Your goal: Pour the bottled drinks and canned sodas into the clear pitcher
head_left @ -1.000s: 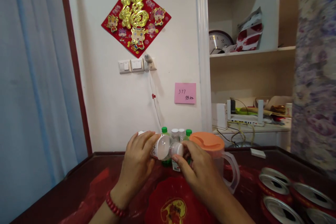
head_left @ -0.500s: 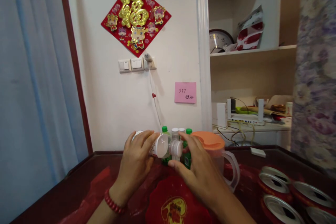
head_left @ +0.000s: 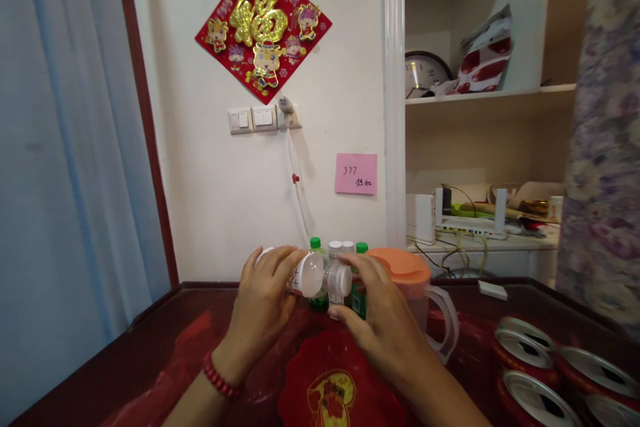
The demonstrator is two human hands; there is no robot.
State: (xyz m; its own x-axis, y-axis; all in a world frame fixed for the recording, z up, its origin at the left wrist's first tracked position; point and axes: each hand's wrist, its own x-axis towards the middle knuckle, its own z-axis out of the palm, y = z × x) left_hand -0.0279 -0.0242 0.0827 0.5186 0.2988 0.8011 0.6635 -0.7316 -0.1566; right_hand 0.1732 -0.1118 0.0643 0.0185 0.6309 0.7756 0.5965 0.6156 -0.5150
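Work appears to be at the pale screw cap (head_left: 342, 279) of a white-labelled clear plastic bottle (head_left: 313, 275), held sideways above the dark-red bench (head_left: 150, 323), toward its far edge. Left hand (head_left: 266, 293) grips the bottle. Right hand (head_left: 390, 313): fingers parted about the cap, thumb clear; turning likely calls for closing them.

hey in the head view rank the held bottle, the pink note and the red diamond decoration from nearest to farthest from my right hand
From your right hand:
1. Held bottle: just left.
2. Pink note: beyond and above.
3. Red diamond decoration: higher, farther left.
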